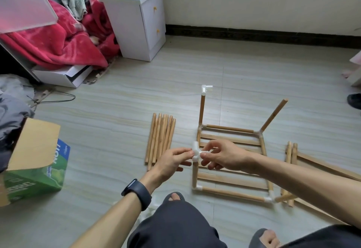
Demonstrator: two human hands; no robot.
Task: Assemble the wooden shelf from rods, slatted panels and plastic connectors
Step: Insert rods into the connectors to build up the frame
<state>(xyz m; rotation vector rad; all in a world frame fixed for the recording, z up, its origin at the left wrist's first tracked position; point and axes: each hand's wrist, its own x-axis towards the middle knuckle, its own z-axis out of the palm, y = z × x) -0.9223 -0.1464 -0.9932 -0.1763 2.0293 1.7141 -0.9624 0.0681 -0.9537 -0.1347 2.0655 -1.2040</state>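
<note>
You pinched the white connector (196,152) between left hand (172,160) and right hand (224,157), atop the near-left upright rod (194,175); pressing straight down would have seated it best.

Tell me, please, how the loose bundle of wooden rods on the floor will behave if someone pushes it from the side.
The loose rods look round and lie unbound on smooth floor, so they would probably roll and scatter. They appear thin, straight and stiff, likely light.
</note>
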